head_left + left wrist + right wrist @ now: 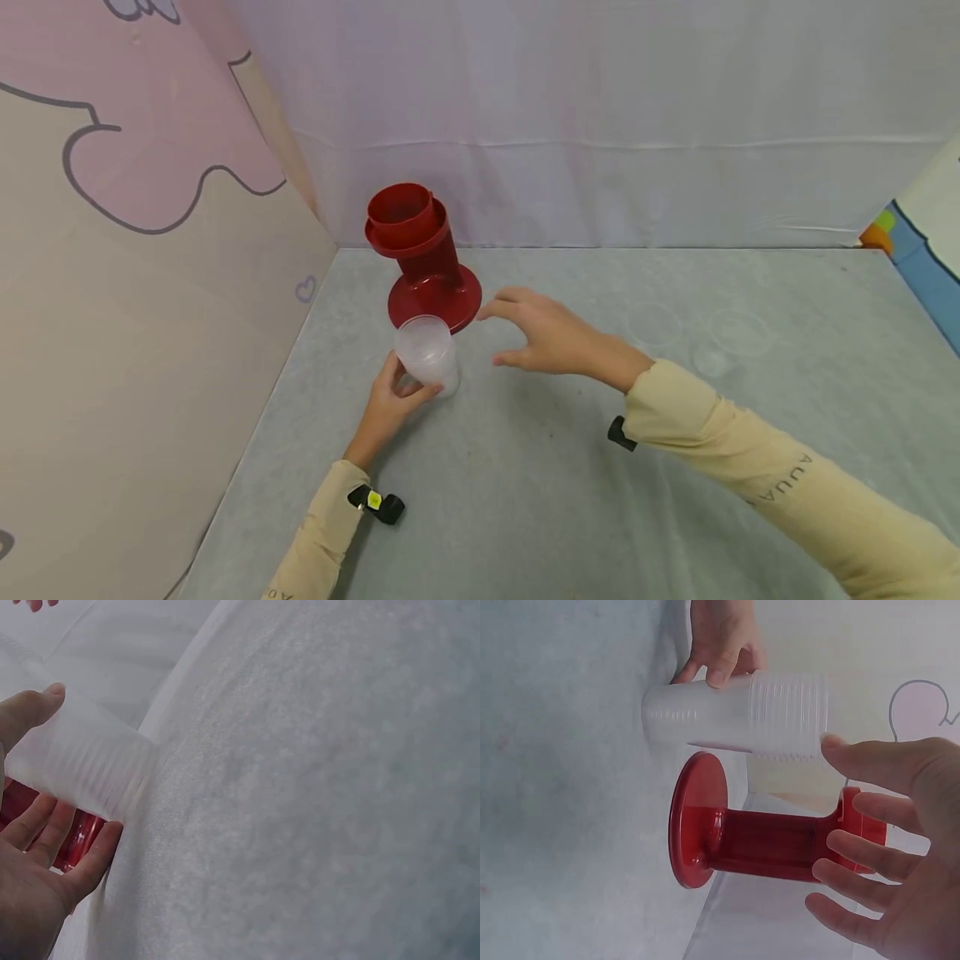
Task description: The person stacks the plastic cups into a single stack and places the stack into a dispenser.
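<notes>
- The desk [510, 500], pale and cloth-covered, carries everything; the stack sits at its left part, and the bare stretch just nearer gives both arms room to work.
- The red stand [431, 296], far left before the white curtain [600, 125], stands upright on a round foot; its top is an open ring inside a wider collar, with nothing visible inside. Its foot is so close to the cups that I would watch for knocking it.
- The stack of cups [425, 343], nested, translucent plastic, is mouth up just on the near side of that foot; whether they touch I cannot tell. The uppermost cup shows no contents. Many rims crowd the top, so a light grip should do; squeezing could dent the thin walls or jam the cups together.
- The right hand [543, 337], right of the stand, has its fingers spread apart and holds nothing; coming in level at the rims would probably suit best.
- The left hand [386, 408] has thumb and fingers clamped on the stack low down, a sensible place to steady it and leave the rims free.
- Faint clear round pieces [741, 333] lie farther right; cups or lids, I cannot tell.
</notes>
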### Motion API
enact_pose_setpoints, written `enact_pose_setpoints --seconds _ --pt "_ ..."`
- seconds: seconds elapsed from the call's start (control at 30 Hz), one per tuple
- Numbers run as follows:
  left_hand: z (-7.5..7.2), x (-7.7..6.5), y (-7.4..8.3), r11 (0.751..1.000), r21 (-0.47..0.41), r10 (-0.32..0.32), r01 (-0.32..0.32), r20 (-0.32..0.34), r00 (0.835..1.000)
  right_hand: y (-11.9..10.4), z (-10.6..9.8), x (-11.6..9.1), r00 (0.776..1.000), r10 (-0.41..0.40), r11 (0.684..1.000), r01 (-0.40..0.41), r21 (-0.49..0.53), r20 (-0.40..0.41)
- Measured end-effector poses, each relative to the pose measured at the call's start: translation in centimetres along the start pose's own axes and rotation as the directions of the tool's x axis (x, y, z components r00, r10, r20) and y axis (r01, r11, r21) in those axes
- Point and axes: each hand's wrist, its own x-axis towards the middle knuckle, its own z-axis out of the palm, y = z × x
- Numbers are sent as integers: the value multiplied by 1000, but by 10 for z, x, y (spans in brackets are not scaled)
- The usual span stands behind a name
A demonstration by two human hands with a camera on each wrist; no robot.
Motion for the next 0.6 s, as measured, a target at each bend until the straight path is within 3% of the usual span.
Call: enact_pose_setpoints --seconds 0.6 --pt "-1 -2 -1 1000 -10 -2 2 4 1000 18 -10 -34 998 34 999 -35 -22 -45"
